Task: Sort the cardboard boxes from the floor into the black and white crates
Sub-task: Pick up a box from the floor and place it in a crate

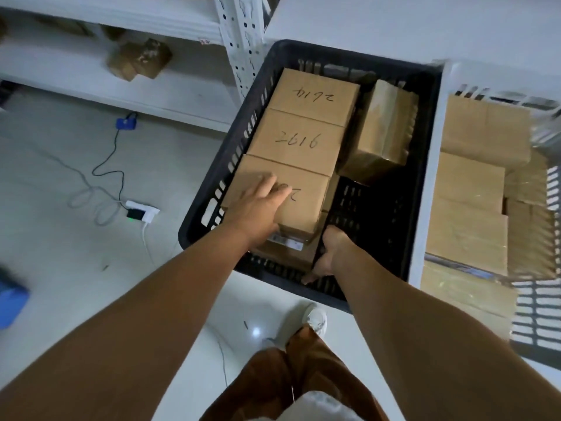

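The black crate [422,165] stands on the floor with several cardboard boxes in it. Three lie in a row along its left side, with numbers handwritten on top, and a taller taped box [382,132] leans at the back right. My left hand [258,205] rests flat, fingers straight, on the nearest box [303,205], which lies on top of a lower box [288,253]. My right hand [326,253] is inside the crate at the near right corner of that stack. Its thumb points at the crate's front wall and its fingers are hidden. The white crate [431,208] to the right holds several boxes.
A white metal shelf rack [239,41] stands behind the crates, with taped packages [139,59] on a low shelf. A white power strip [142,212] and its cables lie on the floor to the left. A blue object [12,302] shows at the left edge. My shoe [315,320] is just before the black crate.
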